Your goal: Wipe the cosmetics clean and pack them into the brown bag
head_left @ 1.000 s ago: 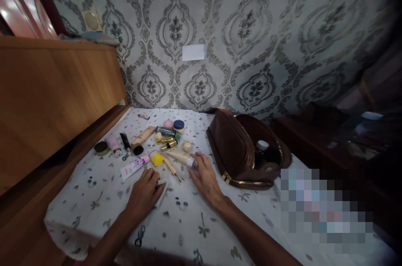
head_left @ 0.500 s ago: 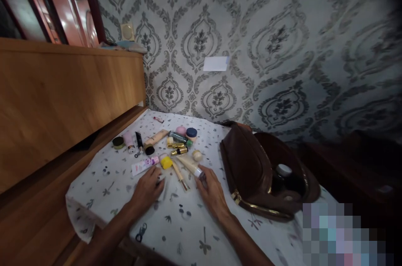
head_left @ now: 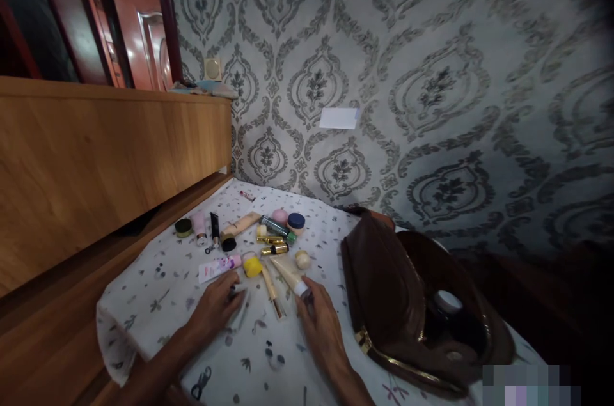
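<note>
Small cosmetics lie scattered on a white patterned cloth (head_left: 144, 304). My left hand (head_left: 217, 305) rests palm down, its fingers curled over a thin pale stick whose end shows by the fingertips. My right hand (head_left: 322, 323) lies on the cloth with its fingertips on the capped end of a cream tube (head_left: 290, 273). Between my hands lies a slim gold-tipped pencil (head_left: 272, 288). A yellow cap (head_left: 252, 265) and a pink-and-white tube (head_left: 218, 267) sit just beyond my left hand. To the right an open brown leather bag (head_left: 384, 291) holds a white-capped dark bottle (head_left: 444, 307).
Further back lie gold lipsticks (head_left: 271, 245), a green tube (head_left: 278, 227), a pink jar (head_left: 280, 216), a blue-lidded jar (head_left: 296, 222), a beige tube (head_left: 238, 228) and a dark green compact (head_left: 183, 227). A wooden headboard (head_left: 105, 163) rises at left; patterned wallpaper behind.
The view has swung left and upward, so everything sits lower and further right in frame. My hands stay on the cloth by the same items.
</note>
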Motion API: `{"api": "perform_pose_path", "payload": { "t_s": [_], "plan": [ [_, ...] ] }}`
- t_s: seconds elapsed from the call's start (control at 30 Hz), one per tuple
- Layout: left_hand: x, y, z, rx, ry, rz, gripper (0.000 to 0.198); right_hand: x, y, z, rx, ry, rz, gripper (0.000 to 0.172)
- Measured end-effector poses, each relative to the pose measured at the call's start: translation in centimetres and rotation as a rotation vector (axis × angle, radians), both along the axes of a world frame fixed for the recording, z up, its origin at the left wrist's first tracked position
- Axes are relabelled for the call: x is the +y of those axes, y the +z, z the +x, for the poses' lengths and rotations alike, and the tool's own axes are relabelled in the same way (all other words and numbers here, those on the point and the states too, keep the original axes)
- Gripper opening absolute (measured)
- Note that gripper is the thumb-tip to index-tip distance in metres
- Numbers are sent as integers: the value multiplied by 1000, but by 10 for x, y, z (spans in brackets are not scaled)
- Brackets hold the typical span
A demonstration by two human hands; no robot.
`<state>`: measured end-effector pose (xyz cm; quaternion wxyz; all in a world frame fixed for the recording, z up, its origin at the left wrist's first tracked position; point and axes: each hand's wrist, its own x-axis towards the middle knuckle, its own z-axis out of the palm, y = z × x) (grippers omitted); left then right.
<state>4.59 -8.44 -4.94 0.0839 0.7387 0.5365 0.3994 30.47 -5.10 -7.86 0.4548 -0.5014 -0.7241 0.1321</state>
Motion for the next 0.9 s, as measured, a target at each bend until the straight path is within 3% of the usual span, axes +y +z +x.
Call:
{"api": "perform_pose_path", "payload": {
  "t_s": [0.2,0.43,0.67,0.83,0.9],
  "plan": [
    [-4,4,2,45,-62,-36,6,-1,4,0,-47,6,-12,36],
    [-8,2,1,191,-206,-6,14,-2,7,-3,-66,-9,-41,37],
    [-12,11,4,328,-317,23,25,-4,11,-2,-97,-4,-79,37],
    [-11,16,4,292,-310,-21,26,-11,20,-8,-150,-46,52,33],
    [-6,17,-1,280,-274,-15,26,-18,27,-15,-169,0,111,31]
  ]
}}
